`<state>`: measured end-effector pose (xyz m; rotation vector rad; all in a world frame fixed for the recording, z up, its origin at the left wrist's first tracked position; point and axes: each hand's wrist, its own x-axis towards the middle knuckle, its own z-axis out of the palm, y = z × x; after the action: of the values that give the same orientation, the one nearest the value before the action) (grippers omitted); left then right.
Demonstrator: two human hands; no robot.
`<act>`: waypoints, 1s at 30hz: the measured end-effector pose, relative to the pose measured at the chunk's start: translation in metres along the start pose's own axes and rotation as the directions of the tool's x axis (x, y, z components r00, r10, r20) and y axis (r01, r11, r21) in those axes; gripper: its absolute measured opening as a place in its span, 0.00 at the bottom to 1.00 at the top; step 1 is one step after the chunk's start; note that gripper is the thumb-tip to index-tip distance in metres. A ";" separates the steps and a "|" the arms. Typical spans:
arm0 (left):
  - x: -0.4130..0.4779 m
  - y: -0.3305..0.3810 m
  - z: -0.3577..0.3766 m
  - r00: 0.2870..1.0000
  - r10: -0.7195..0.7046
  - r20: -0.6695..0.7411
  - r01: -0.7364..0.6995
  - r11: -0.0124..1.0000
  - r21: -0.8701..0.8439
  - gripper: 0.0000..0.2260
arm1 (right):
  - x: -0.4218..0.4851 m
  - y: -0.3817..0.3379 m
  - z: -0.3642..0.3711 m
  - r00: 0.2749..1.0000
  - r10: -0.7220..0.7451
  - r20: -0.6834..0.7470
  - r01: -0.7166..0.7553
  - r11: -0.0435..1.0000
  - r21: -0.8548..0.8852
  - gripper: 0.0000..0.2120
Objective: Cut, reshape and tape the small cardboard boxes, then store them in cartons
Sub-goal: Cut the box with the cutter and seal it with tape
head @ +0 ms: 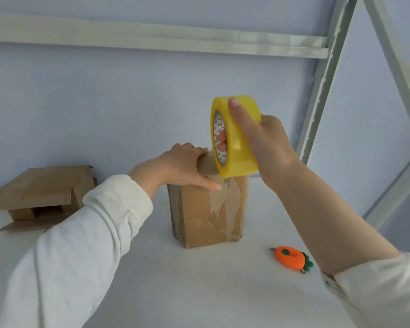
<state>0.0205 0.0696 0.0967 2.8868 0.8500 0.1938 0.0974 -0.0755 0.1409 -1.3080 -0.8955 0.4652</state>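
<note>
A small brown cardboard box (206, 214) stands upright on the white table (199, 292), its front showing torn paper and old tape. My left hand (185, 166) presses down on the box's top, thumb on the front face. My right hand (265, 143) holds a yellow roll of tape (237, 143) upright, fingers through its core and thumb over the rim. The roll's lower edge touches the top right of the box.
A second cardboard box (43, 192) with loose flaps lies at the left, near the wall. An orange carrot-shaped cutter (291, 258) lies on the table to the right of the box. A grey metal shelf frame (327, 74) rises at the right.
</note>
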 end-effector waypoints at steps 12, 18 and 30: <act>0.009 0.001 -0.004 0.998 -0.043 0.037 0.043 0.999 -0.004 0.42 | -0.084 0.047 -0.028 0.965 0.261 0.010 -0.259 0.962 -0.082 0.17; 0.009 0.002 -0.001 0.999 -0.037 0.023 0.036 0.999 0.034 0.44 | -0.084 0.085 -0.016 0.973 0.229 -0.031 -0.231 0.956 -0.183 0.14; -0.004 -0.004 0.011 0.991 -0.135 0.024 0.137 0.970 -0.199 0.23 | -0.040 0.020 -0.030 0.904 0.274 0.329 -0.288 0.958 -0.008 0.12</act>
<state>0.0169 0.0704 0.0852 2.6299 0.9633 0.2363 0.1008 -0.1194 0.1096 -1.3511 -0.9662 0.9453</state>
